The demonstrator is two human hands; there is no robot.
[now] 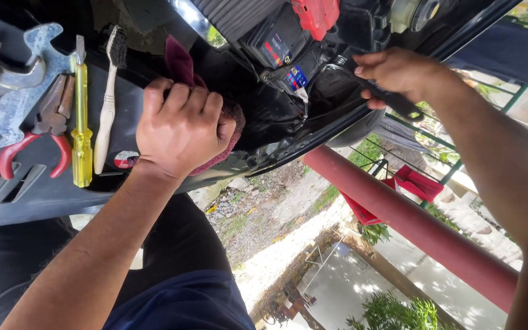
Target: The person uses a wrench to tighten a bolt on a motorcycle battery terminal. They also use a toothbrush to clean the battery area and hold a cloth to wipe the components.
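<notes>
My left hand (179,128) is closed over a dark red cloth (181,61) and presses it on the black bodywork (276,116) of a vehicle. My right hand (398,74) grips a black-handled tool (398,102) whose front end reaches into the open compartment. In that compartment sits a black battery (276,43) with a red terminal cover (316,15) and some wires.
On the grey panel (32,189) to the left lie metal wrenches (4,79), red-handled pliers (35,137), a yellow screwdriver (81,122) and a white brush (106,104). A red pipe railing (410,223) runs below right, with a yard and plants far beneath.
</notes>
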